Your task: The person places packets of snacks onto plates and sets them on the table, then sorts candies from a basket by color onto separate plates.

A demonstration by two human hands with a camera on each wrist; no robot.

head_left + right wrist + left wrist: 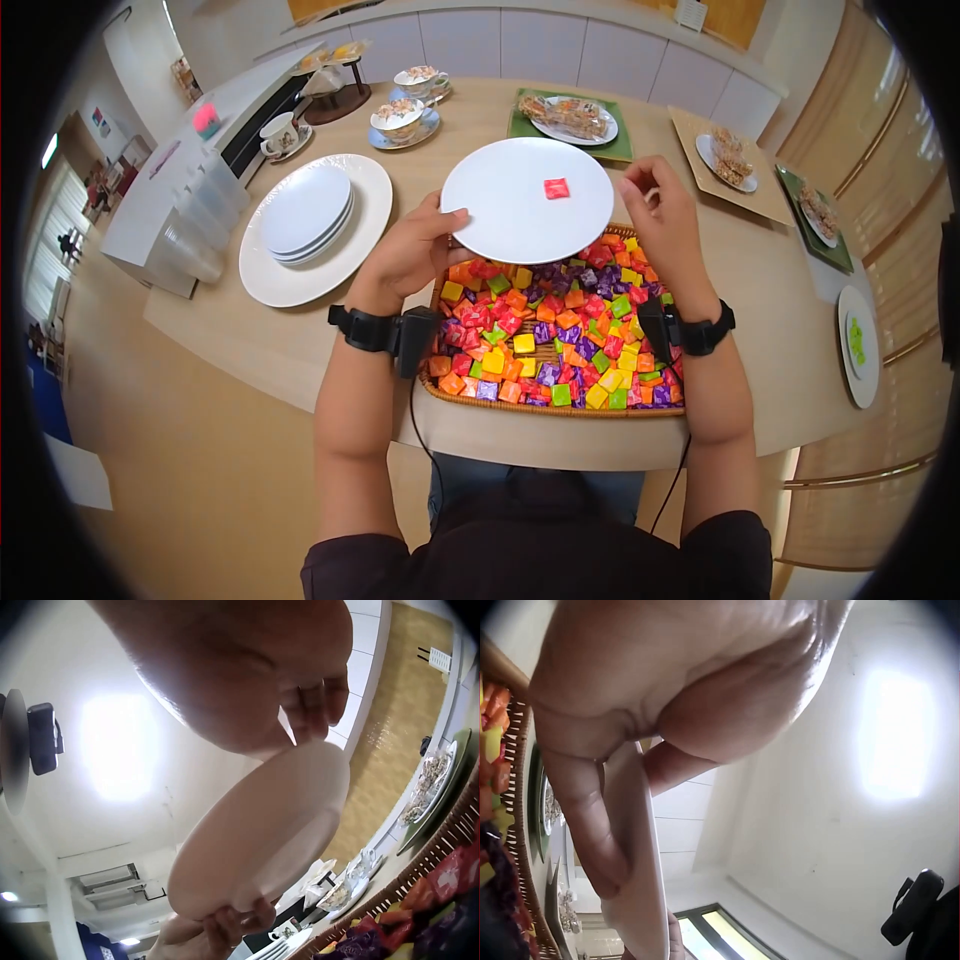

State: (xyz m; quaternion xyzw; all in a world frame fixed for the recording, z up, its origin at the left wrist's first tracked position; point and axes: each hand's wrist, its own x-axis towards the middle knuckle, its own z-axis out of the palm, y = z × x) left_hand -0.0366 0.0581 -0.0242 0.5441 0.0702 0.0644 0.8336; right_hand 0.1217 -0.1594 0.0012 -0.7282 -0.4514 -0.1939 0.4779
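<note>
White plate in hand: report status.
Left hand grips white plate, one red wrapped square on it. Right hand by its rim, contact unclear. Nothing visibly in the way.

White plate (pixel 500 205); red sweet (pixel 556 188); brown woven basket (pixel 550 409); multicoloured sweets (pixel 525 343)

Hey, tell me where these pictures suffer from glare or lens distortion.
Head view: fisheye distortion bows the white panels, corners blacked out; left wrist view: washed-out glare patch beyond the left hand; right wrist view: similar overexposure beside the shadowed right hand.
</note>
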